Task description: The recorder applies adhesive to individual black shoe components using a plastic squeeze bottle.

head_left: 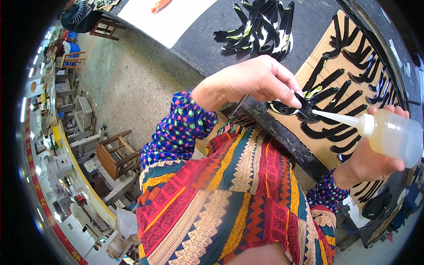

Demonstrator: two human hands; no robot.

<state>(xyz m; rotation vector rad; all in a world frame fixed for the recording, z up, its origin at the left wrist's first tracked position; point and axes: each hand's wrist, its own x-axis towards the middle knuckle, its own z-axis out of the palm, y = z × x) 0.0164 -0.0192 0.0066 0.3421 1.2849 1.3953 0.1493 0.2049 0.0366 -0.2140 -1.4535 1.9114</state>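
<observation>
My left hand (260,84) is closed, with thumb and fingertips pinching a small black strip (304,106). A slim metal tool (240,105) pokes out below that hand; its kind and most of its length are hidden. My right hand (362,165) is wrapped round a clear squeeze bottle (393,134) holding pale yellow liquid. The bottle is tilted on its side, its long tapered nozzle (335,116) pointing left, with the tip at or touching the black strip. Beneath both hands, several curved black strips (327,132) lie in rows on a brown cardboard sheet (304,70).
A pile of black strips with white and yellow-green patches (265,31) lies on the dark table (198,46). Beside it is a white board (159,22) with an orange-red item on top. Wooden stools (115,154) and workbenches stand on the floor to the left.
</observation>
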